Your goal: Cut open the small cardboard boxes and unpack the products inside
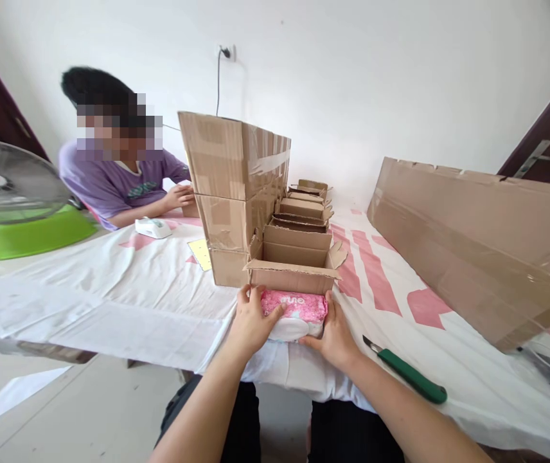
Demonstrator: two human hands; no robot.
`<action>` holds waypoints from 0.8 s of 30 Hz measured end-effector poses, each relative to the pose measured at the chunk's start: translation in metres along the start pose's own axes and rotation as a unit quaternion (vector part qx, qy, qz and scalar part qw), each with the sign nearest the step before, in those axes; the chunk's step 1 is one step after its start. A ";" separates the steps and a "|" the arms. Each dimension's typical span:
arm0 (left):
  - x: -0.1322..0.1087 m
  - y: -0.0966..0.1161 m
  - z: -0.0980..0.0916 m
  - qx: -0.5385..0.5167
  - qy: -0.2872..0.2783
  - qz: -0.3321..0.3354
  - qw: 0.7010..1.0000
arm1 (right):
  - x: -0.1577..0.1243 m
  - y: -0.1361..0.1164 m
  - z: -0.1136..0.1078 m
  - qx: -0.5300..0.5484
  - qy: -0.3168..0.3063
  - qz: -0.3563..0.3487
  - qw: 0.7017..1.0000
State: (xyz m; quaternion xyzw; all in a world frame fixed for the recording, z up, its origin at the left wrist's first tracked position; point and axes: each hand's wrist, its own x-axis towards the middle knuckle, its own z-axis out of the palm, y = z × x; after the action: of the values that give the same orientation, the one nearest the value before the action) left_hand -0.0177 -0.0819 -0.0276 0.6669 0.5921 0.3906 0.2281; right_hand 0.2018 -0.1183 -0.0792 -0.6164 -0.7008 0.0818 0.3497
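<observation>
A pink and white pack of wet wipes (299, 307) with a pale oval lid lies at the near edge of the table. My left hand (254, 316) grips its left end, thumb over the top. On its right end, my right hand (333, 331) has its fingers along the side and the thumb at the front edge. Just behind the pack stands an open cardboard box (292, 280) with its flaps spread. The pack's underside is hidden.
More open boxes (304, 209) form a row behind the nearest one. Stacked cardboard (229, 222) rises to the left, and a large cardboard sheet (477, 238) stands right. A green utility knife (412, 375) lies blade exposed by my right forearm. A co-worker (115, 180) sits across left.
</observation>
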 end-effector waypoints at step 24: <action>0.012 -0.023 0.007 -0.065 -0.111 0.106 0.986 | 0.000 0.018 0.013 0.111 0.128 0.041 0.985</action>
State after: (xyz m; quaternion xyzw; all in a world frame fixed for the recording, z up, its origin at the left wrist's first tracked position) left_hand -0.0263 -0.0651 -0.0466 0.7492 0.4620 0.3736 0.2927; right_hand 0.2085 -0.1098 -0.0983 -0.6069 -0.6113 0.0942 0.4991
